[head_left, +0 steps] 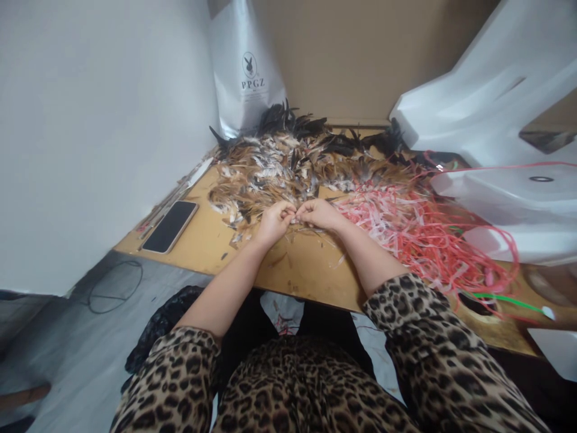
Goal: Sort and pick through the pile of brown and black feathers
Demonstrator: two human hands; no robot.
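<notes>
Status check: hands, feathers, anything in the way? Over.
Left hand, right hand: fingers closed, nearly meeting; anything pinched too small to tell. Feathers heaped beyond. Pink strips tangled at right; neither hand visibly blocked.

Free tabletop [205, 237] between phone [170, 227] and feathers [270, 171] — ribbon heap [419, 234] at right.

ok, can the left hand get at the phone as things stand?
Probably yes: only low feathers and tabletop seem to lie between left hand and phone. Its fingers look pinched beside the right hand, though.
</notes>
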